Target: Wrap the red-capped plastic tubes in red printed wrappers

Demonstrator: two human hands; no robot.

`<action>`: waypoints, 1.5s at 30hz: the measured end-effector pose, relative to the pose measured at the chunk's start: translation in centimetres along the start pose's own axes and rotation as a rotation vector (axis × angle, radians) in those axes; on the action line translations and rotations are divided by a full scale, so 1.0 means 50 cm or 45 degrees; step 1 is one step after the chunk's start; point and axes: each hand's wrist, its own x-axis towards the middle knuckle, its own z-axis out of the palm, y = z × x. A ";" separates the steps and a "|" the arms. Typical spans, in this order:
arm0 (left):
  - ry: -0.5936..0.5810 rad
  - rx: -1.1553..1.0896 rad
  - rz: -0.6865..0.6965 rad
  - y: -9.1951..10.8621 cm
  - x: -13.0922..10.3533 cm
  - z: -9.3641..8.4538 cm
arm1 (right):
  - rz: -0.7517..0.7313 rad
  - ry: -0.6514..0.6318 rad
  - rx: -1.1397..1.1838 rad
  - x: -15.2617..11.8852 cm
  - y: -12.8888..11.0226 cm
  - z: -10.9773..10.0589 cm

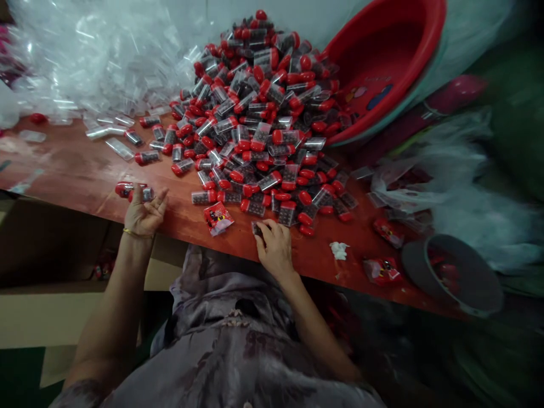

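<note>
My left hand (145, 216) is over the table's front edge at the left, with a yellow bangle at the wrist. Its fingers are partly bent around small clear containers with red caps (123, 188); the full grip is partly hidden. My right hand (275, 245) is closed at the table's front edge on a small clear container with dark contents (256, 228), most of it covered by the fingers. Between the hands lies a red printed packet (218, 218). Behind my hands rises a big pile of clear, red-capped containers (255, 130) holding dark pieces.
Empty clear sleeves (119, 73) are heaped at the back left. A red basin (382, 68) leans behind the pile. To the right are clear plastic bags (459, 187), a grey bowl (471, 272) and a red packet (382, 271). A cardboard box (46, 243) stands below the table's left edge.
</note>
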 end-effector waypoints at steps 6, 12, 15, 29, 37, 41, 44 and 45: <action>-0.320 1.118 0.610 -0.148 -0.070 -0.001 | -0.027 0.083 0.027 -0.014 0.005 0.005; -0.448 2.067 1.123 -0.202 -0.067 0.011 | -0.030 0.093 0.025 -0.011 0.003 0.007; -0.405 2.220 1.181 -0.196 -0.053 0.012 | -0.025 0.099 0.027 -0.014 0.006 0.007; -0.523 1.588 1.487 -0.237 -0.156 0.020 | 0.530 0.022 1.331 0.050 -0.105 0.008; -0.579 0.736 0.166 -0.262 -0.189 0.026 | 0.403 0.197 0.969 0.025 -0.100 -0.004; -0.447 0.504 0.080 -0.276 -0.198 0.027 | 0.328 0.219 0.837 0.021 -0.111 -0.005; -0.400 0.470 0.063 -0.277 -0.197 0.030 | 0.188 0.178 0.642 0.028 -0.101 -0.012; -0.383 0.471 0.054 -0.274 -0.195 0.032 | 0.139 0.160 0.534 0.031 -0.092 -0.015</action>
